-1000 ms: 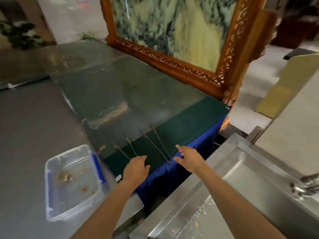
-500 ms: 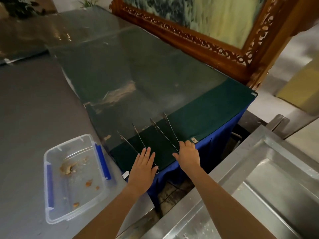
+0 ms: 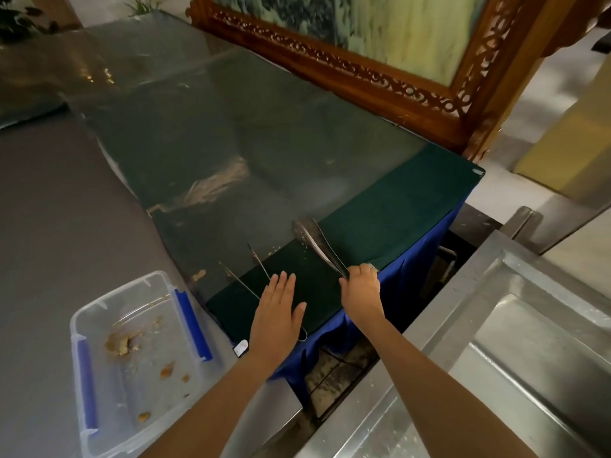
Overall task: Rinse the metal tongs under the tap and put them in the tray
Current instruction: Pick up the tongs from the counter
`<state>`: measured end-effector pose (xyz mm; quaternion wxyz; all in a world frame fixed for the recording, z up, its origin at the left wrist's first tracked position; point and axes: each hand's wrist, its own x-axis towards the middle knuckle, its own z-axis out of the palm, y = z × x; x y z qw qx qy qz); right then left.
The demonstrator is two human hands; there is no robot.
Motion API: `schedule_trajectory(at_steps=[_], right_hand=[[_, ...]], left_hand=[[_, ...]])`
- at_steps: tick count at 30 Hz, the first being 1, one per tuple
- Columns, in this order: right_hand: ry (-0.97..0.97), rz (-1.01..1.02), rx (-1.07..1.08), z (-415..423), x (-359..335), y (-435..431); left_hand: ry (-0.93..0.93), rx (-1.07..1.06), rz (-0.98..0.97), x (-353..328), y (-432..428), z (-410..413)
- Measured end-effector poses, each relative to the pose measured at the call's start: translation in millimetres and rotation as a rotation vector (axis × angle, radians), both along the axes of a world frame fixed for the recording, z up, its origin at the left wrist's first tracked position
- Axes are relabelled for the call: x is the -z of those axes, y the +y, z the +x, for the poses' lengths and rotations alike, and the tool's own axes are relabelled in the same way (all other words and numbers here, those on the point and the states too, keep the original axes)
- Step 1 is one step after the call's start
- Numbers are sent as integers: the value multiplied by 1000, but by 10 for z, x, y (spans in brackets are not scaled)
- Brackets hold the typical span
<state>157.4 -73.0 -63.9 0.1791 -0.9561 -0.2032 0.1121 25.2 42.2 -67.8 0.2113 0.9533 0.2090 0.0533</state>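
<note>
Two pairs of metal tongs lie on the green-covered table (image 3: 413, 200). My right hand (image 3: 362, 287) is closed around the hinge end of the right tongs (image 3: 315, 244), whose arms are squeezed together and point away from me. The left tongs (image 3: 256, 264) spread in a V, and my left hand (image 3: 276, 312) rests flat over their near end with fingers apart. A clear plastic tray (image 3: 99, 421) with blue handles sits at the lower left, with brown food scraps inside. The steel sink (image 3: 515, 365) fills the lower right; no tap shows.
A carved wooden frame (image 3: 363, 74) with a painted panel stands behind the table. A blue skirt (image 3: 413, 285) hangs from the table's near edge. A dark gap (image 3: 340, 371) separates table and sink. The tray rests on a grey counter (image 3: 49, 226).
My right hand has closed on the right tongs and pressed their arms together. My left hand stays flat on the left tongs. The view has tilted down and closer.
</note>
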Motion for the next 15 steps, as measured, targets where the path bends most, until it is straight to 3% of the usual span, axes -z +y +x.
schedule_trajectory(at_steps=[3,8,11,15], right_hand=[[49,174,37,4,-190,-123],[124,401,64,-31,-663,-475],[122,457,131,-88,-924,-810],[89,537,240,-208,-1173,-1409]], left_hand=[[-58,-48,-232,-189,-11,240],[-15,-187,-881,-742,-251,839],[-106,-85,-1244,-1014,-552,1028],[-164,60,-1521,-1197,-1095,1146]])
